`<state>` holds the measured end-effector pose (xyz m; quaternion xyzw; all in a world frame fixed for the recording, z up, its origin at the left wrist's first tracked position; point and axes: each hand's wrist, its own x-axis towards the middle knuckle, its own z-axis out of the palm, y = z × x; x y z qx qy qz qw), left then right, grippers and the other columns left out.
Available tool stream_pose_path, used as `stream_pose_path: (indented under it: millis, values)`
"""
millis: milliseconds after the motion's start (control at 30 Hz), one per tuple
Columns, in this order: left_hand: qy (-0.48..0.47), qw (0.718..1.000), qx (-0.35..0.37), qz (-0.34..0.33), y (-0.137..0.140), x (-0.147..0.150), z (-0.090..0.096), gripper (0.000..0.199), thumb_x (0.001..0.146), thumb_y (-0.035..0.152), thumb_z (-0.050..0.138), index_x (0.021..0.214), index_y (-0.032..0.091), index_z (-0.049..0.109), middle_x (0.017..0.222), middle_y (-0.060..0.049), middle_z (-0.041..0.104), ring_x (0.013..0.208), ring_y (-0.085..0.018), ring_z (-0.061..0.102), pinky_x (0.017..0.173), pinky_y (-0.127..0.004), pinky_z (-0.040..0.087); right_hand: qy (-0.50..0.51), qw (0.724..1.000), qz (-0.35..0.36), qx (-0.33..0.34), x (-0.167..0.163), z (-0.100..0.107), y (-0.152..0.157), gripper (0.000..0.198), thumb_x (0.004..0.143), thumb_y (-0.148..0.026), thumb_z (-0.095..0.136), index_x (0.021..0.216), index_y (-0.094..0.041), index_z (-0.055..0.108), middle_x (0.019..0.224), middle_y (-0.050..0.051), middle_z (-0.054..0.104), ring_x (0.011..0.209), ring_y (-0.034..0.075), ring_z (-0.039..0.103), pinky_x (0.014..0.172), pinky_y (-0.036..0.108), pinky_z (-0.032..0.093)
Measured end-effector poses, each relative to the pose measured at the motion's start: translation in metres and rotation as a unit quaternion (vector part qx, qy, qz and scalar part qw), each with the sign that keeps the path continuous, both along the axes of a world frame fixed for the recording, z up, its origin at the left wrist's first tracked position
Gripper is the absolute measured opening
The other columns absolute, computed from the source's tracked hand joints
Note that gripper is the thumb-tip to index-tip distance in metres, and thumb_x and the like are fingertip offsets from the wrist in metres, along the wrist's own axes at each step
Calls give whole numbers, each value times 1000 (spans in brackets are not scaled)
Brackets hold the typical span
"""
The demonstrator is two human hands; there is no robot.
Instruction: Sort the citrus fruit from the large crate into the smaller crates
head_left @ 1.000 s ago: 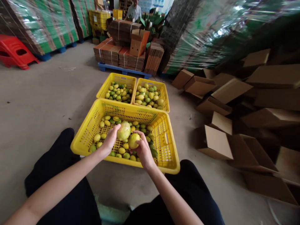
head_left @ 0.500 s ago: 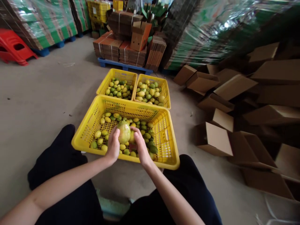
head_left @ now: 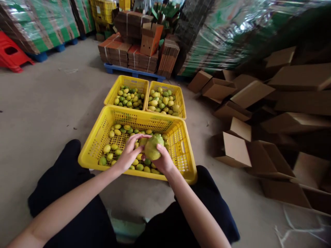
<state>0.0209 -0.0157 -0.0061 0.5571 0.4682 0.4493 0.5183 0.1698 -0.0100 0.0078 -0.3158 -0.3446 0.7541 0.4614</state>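
**Large fruit cupped over the near crate**

The right hand (head_left: pixel 163 161) holds a large, rounded pale-green fruit (head_left: pixel 153 146) above the big yellow perforated plastic crate (head_left: pixel 103 136) that sits on the concrete floor (head_left: pixel 46 103) between the person's knees. The fingers are curled round the fruit's lower right side, closed firmly enough to carry it, with the palm underneath, so its weight seems to rest in the hand rather than hang from the fingertips. The left hand (head_left: pixel 130 151) reaches across from the other side; its fingers are loosely spread and the tips touch or nearly touch the fruit's upper left edge, while a smaller yellow fruit (head_left: pixel 142 141) shows just beneath them. I cannot tell whether that hand grips the smaller one or merely rests on it.

The large fruit is slightly longer than wide, and its long axis appears to tilt up and away from the person, the narrower end pointing toward the far wall of the crate.

The small green and yellow fruits (head_left: pixel 113 151) below lie loose, one layer deep, on the crate's floor. Two smaller yellow crates (head_left: pixel 144 86) stand side by side, touching its far rim, each partly filled. Brown cardboard boxes (head_left: pixel 238 151) lie tumbled to the right.
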Motion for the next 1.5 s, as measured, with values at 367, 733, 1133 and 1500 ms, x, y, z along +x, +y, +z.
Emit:
stream_pose_path:
  millis: [367,733,1133,1500]
  values:
    - [103,980,171,-11,6,-1,-16,48,94,41,55,139,29,45,152,-11,42,147,-30,27,120,-52,26,134,989,-30,-52,7,8,-1,41,70,-56,65,97,-26,68,109,5,68,104,29,61,79,44,56]
    - [-43,968,237,68,11,-5,0,51,81,24,76,124,25,49,134,-12,54,123,-24,57,91,-34,57,-252,934,-161,195,25,6,15,63,51,-41,92,102,-26,58,97,-1,61,92,20,58,86,35,50]
    - [-27,990,140,-18,20,-17,12,50,70,32,84,111,22,56,113,-7,63,105,-21,63,89,-35,51,-308,909,-166,228,25,16,10,58,54,-48,90,97,-24,60,95,2,64,91,22,61,83,37,53]
    - [-130,957,-239,-101,21,-15,6,50,78,60,68,99,16,56,93,-8,68,70,-13,64,66,-27,51,-68,971,37,-227,17,0,15,42,80,-59,60,86,-19,55,64,3,65,44,13,56,32,19,29]
